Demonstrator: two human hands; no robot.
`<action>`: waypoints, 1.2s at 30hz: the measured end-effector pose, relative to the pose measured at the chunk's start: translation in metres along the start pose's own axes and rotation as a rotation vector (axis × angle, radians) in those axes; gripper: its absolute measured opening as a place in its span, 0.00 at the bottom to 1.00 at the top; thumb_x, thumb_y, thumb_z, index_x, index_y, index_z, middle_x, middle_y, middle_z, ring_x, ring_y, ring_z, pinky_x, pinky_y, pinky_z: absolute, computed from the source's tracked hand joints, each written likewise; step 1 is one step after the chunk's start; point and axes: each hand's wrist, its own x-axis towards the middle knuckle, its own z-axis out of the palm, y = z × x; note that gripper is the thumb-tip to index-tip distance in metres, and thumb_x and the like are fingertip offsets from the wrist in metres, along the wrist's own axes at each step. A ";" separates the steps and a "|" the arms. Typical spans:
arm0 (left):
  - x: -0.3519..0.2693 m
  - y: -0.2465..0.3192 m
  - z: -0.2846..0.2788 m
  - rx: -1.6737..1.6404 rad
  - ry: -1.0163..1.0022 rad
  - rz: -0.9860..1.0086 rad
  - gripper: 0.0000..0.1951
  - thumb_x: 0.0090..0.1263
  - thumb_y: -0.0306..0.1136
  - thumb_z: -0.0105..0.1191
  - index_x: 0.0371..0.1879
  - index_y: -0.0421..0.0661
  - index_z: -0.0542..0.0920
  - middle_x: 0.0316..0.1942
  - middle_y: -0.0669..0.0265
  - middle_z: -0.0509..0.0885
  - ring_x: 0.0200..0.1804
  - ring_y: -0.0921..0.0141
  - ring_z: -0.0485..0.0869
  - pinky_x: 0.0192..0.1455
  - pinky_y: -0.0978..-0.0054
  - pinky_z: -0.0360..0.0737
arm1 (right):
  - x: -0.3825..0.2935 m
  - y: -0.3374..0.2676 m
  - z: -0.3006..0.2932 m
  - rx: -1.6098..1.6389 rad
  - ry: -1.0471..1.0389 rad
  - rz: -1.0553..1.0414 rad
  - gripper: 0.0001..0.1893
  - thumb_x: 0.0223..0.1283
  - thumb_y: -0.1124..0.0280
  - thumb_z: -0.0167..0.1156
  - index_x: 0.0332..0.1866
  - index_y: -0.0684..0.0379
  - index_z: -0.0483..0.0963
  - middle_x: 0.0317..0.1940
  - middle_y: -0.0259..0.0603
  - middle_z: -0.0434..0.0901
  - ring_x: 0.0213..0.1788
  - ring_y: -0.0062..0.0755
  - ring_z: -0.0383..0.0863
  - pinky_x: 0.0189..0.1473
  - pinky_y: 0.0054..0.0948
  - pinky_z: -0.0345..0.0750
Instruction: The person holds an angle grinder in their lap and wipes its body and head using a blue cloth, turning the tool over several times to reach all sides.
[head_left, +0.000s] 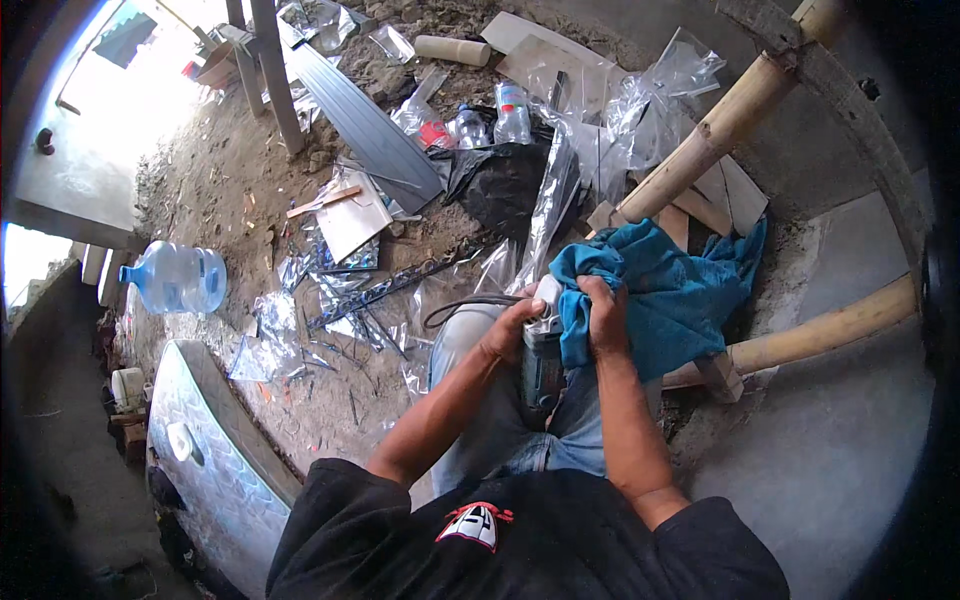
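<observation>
A power tool, seemingly an angle grinder (544, 367), rests between my thighs with its grey metal head pointing away from me. My left hand (517, 319) grips the tool near that head, thumb on top. A dark cable (472, 300) loops out beside the same hand. My right hand (606, 311) clutches a bunched blue cloth (667, 292) against the right side of the head. The rest of the cloth hangs over to the right, and its folds hide part of the tool.
Bamboo poles (712, 139) slant at the right near a concrete wall. Plastic bottles (514, 124), a black plastic bag (499, 187) and clear wrapping litter the dirt floor ahead. A grey ribbed panel (360, 112) lies beyond. Leftward are a large water jug (176, 276) and a mattress (210, 427).
</observation>
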 end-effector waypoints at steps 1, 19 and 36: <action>0.000 0.001 0.000 0.000 0.027 -0.007 0.28 0.59 0.42 0.54 0.57 0.41 0.67 0.46 0.64 0.78 0.47 0.72 0.79 0.52 0.73 0.75 | 0.000 0.002 -0.001 -0.059 -0.001 -0.034 0.10 0.56 0.68 0.53 0.33 0.66 0.75 0.36 0.45 0.78 0.43 0.41 0.75 0.51 0.37 0.69; 0.007 -0.006 -0.005 -0.002 0.070 0.008 0.24 0.55 0.40 0.56 0.50 0.42 0.73 0.39 0.66 0.80 0.38 0.74 0.80 0.44 0.76 0.77 | 0.000 0.002 0.001 0.137 0.050 -0.113 0.09 0.54 0.72 0.55 0.35 0.66 0.76 0.38 0.45 0.78 0.44 0.39 0.76 0.52 0.34 0.70; 0.001 -0.002 -0.001 0.154 0.088 0.018 0.21 0.57 0.39 0.55 0.48 0.43 0.73 0.38 0.69 0.79 0.39 0.76 0.77 0.43 0.78 0.74 | 0.000 -0.012 -0.009 0.090 -0.019 0.154 0.10 0.52 0.68 0.55 0.35 0.62 0.76 0.33 0.38 0.78 0.37 0.31 0.77 0.47 0.30 0.72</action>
